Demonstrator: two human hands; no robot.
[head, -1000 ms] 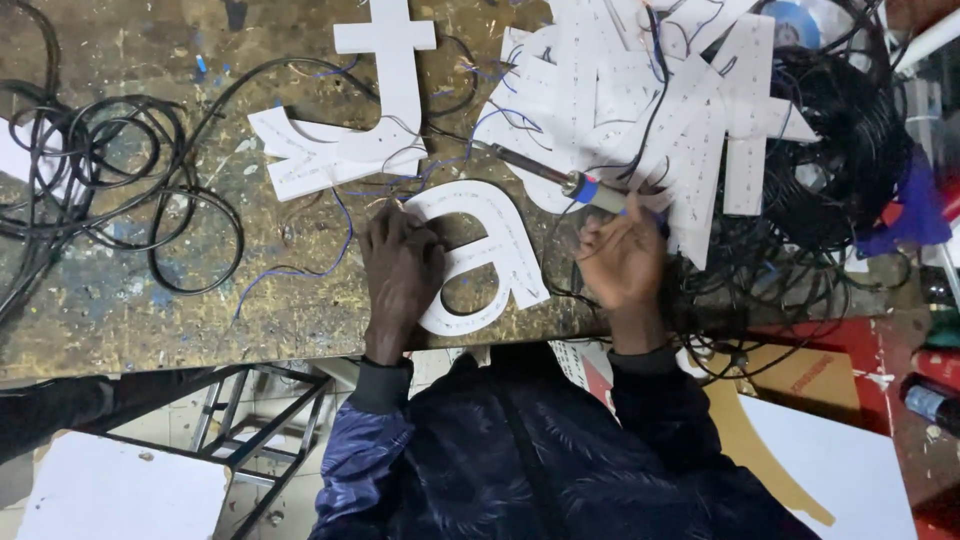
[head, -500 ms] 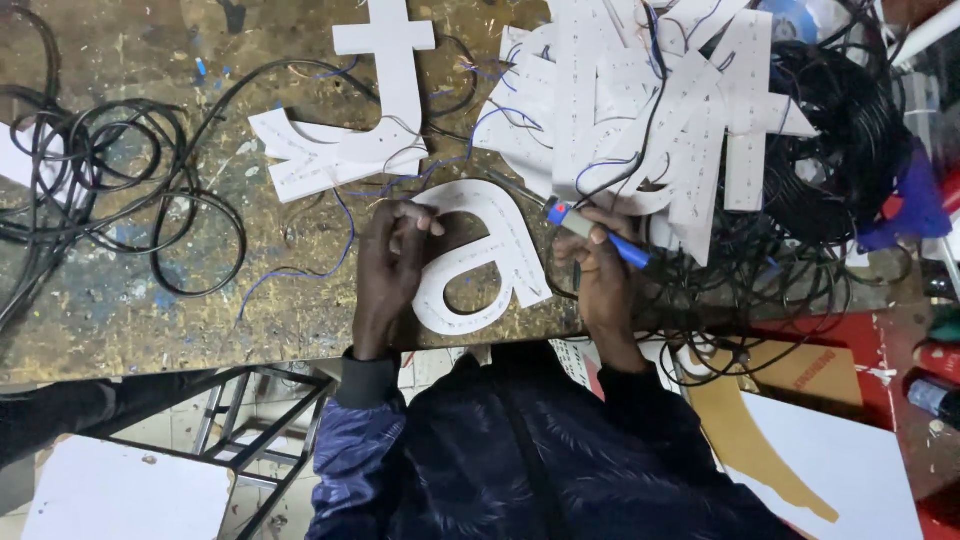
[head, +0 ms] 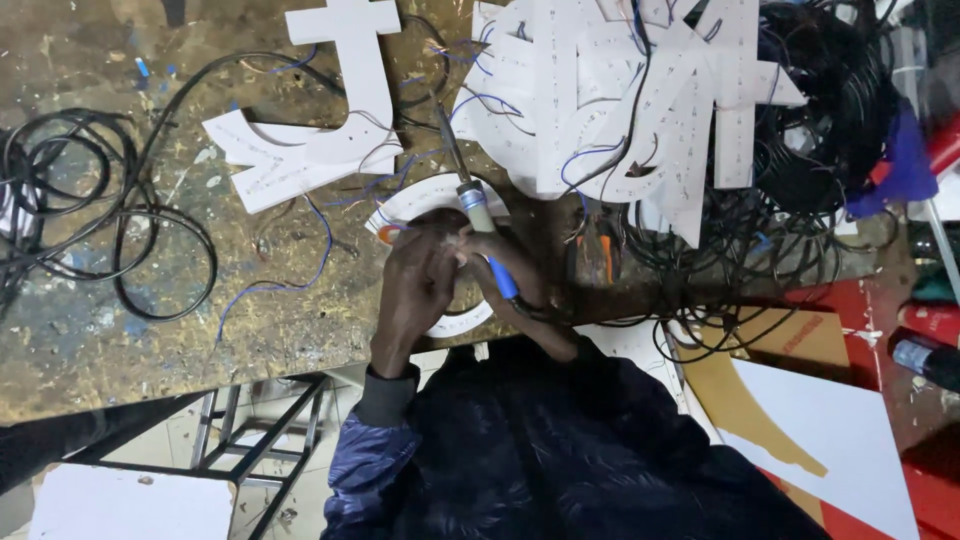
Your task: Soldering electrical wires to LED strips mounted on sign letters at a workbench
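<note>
White letter (head: 420, 205) lies on the workbench (head: 120, 330), wires loose; right hand (head: 500, 262) clamps the soldering iron (head: 470, 200), left hand (head: 420, 285) pinches a wire — soldering looks underway, unfinished.

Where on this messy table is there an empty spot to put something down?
The best bare patch of the wooden table is at the near left edge, below the black cable loops and left of the left hand. The right side is crowded with the white letter pile and tangled black wires, and the right hand holds a soldering iron.
</note>
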